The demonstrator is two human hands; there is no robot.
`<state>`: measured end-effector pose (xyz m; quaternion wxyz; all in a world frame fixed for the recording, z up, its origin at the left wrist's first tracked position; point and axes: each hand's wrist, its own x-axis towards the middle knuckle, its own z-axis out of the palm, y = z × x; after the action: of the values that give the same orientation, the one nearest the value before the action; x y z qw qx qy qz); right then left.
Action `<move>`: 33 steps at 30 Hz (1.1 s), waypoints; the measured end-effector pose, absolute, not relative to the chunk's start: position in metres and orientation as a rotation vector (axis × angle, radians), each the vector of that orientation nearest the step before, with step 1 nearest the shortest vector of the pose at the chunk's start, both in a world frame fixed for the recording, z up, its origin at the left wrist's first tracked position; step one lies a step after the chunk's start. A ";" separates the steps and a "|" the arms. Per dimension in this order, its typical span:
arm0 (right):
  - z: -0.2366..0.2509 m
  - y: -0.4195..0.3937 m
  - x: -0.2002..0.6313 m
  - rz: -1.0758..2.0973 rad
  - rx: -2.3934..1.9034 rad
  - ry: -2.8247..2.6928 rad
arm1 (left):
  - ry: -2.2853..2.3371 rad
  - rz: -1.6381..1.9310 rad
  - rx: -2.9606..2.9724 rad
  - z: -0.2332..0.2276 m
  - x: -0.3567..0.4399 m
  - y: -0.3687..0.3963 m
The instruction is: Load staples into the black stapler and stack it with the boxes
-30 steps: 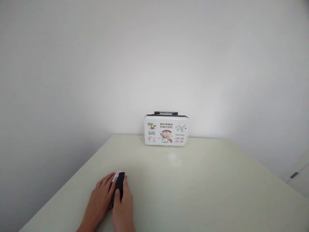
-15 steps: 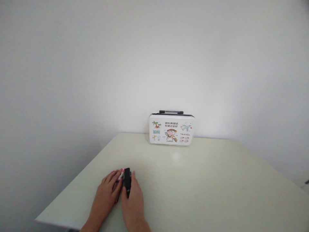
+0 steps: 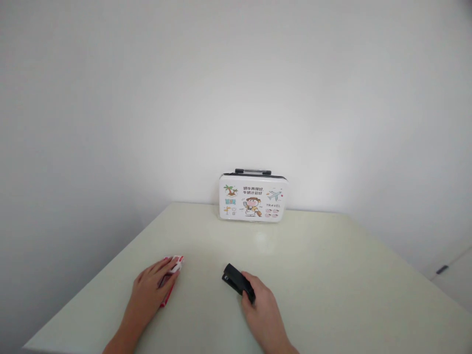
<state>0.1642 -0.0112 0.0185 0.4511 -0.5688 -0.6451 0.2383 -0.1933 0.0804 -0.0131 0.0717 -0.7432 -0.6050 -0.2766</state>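
Observation:
Near the table's front left, my left hand (image 3: 151, 287) rests over a small red and white box (image 3: 177, 263), its fingers closed around the sides. Part of that box is hidden under the fingers. To the right, my right hand (image 3: 261, 307) grips a black stapler (image 3: 236, 279) by its near end. The stapler's front end points away to the upper left, and its jaws are slightly apart. A gap of bare tabletop lies between the two hands.
A white case with cartoon prints (image 3: 252, 199) and a black handle (image 3: 253, 172) stands upright at the table's back edge, against the wall (image 3: 236, 98). The pale table (image 3: 313, 275) narrows toward the back. A dark handle-like piece (image 3: 442, 269) shows at far right.
My right hand has moved right with the stapler, away from my left hand, and the stapler has turned to point upper left. My left hand stays on the box. The view has shifted slightly.

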 end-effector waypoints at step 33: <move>-0.026 -0.034 0.230 1.140 -1.117 -0.392 | -1.853 -0.981 -1.973 -0.018 -0.082 0.011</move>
<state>0.2302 -0.0340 -0.0260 0.6809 -0.4977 -0.1748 0.5081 -0.0815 0.0115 -0.0180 0.1309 -0.6793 -0.6381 -0.3379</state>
